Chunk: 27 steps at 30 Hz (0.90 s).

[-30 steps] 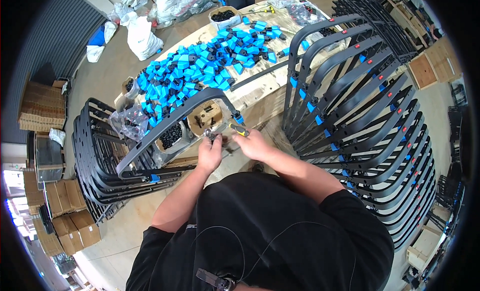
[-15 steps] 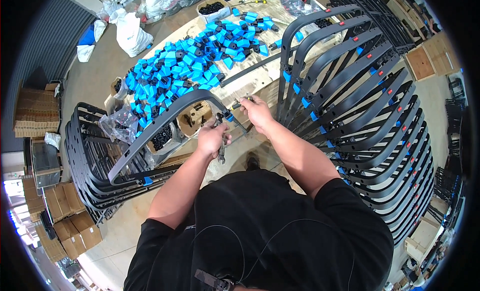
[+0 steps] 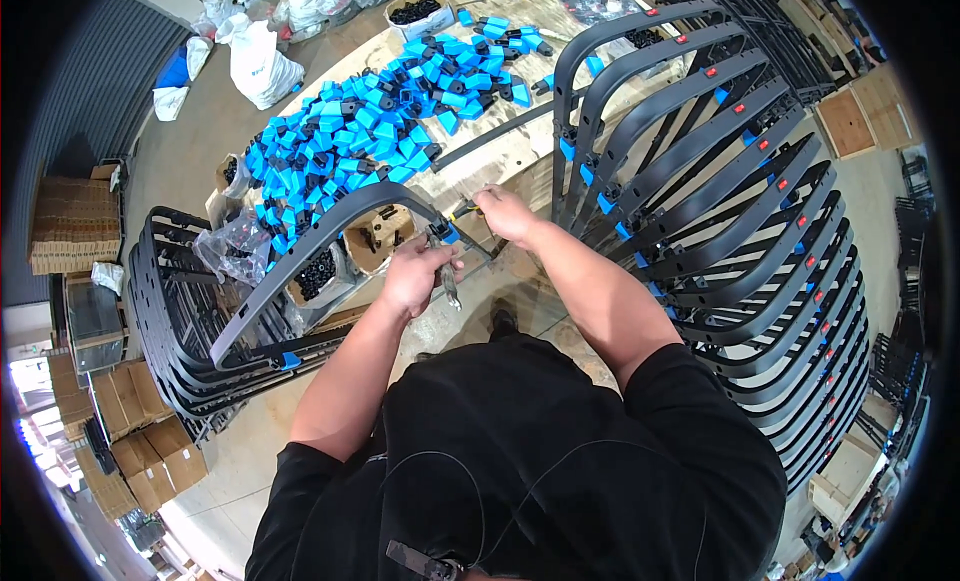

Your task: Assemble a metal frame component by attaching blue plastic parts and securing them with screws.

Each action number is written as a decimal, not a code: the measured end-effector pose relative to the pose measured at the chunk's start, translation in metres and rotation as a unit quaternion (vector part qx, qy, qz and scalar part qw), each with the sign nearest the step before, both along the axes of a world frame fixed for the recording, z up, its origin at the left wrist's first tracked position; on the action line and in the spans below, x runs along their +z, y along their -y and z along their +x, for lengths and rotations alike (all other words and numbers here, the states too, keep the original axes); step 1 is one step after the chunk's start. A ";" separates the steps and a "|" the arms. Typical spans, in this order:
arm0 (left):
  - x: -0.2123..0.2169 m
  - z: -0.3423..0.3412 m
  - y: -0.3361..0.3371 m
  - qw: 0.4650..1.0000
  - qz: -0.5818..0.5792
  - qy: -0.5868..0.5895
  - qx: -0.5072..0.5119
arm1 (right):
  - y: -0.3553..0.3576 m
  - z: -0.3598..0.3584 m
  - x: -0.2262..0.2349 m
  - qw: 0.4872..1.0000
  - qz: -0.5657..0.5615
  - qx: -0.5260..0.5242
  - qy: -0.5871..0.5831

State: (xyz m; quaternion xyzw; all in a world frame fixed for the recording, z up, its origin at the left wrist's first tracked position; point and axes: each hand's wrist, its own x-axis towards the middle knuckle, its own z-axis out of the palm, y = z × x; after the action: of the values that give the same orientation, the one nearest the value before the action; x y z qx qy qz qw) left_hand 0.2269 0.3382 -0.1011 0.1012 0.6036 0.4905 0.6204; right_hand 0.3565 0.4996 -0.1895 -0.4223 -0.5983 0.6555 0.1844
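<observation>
A black curved frame arches over the near edge of the wooden table. It has a blue clip at its left foot and another at its right end. My left hand grips the frame near that right end, and a slim metal tool sticks out below the fingers. My right hand is just right of the frame's end, closed on a small yellow-handled tool that points at the blue clip.
A heap of blue plastic parts covers the table's middle. Open cartons of black fasteners and a plastic bag sit under the arch. Black frames are stacked at the right and the left. Cardboard boxes stand on the floor.
My right hand has moved forward, away from my left hand, to the frame's right end. My left hand stays closed on the frame. The view has tilted slightly.
</observation>
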 end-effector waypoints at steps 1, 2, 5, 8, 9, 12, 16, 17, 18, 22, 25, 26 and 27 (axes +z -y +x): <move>-0.005 0.008 0.004 0.998 0.037 -0.060 -0.004 | -0.003 -0.002 0.012 0.997 -0.025 0.039 0.057; -0.010 0.013 0.007 0.990 0.074 -0.120 -0.008 | -0.004 -0.003 0.025 0.989 -0.049 0.077 0.114; -0.019 0.019 -0.006 0.974 -0.025 -0.215 -0.060 | -0.009 -0.013 0.061 0.978 -0.120 0.096 0.142; -0.020 0.022 -0.013 0.959 -0.106 -0.257 -0.058 | -0.009 -0.020 0.057 0.978 -0.104 0.093 0.155; -0.020 0.015 -0.013 0.963 -0.099 -0.230 -0.101 | -0.012 -0.020 0.057 0.976 -0.110 0.109 0.152; -0.012 0.001 -0.018 0.977 -0.098 -0.109 -0.156 | -0.011 -0.016 0.005 0.994 -0.102 0.006 0.039; 0.002 -0.004 -0.009 0.963 0.016 0.249 0.106 | -0.008 -0.010 0.012 0.983 -0.175 0.055 -0.018; -0.007 -0.002 -0.003 0.981 0.035 0.182 0.064 | -0.006 -0.009 0.017 0.985 -0.157 0.063 0.020; -0.019 0.000 0.003 0.992 0.053 0.114 0.021 | -0.004 -0.009 0.022 0.986 -0.138 0.071 0.058; -0.023 0.008 -0.008 0.852 -0.141 -0.421 -0.276 | 0.007 -0.024 0.045 0.980 -0.133 0.024 0.148; -0.026 -0.009 -0.022 0.973 -0.061 -0.109 -0.195 | 0.009 -0.018 0.010 0.989 0.014 -0.025 0.142; -0.029 -0.023 -0.019 0.989 -0.026 0.052 -0.138 | 0.011 -0.019 0.014 0.990 0.018 -0.019 0.141; -0.033 -0.035 -0.017 0.974 0.011 0.212 -0.078 | 0.011 -0.019 0.018 0.990 0.028 -0.007 0.137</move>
State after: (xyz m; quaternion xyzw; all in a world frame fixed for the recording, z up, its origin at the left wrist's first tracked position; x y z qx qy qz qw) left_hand 0.1917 0.3547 -0.1339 0.0485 0.4427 0.4573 0.7697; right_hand 0.3375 0.4886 -0.1711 -0.5070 -0.6330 0.5733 0.1165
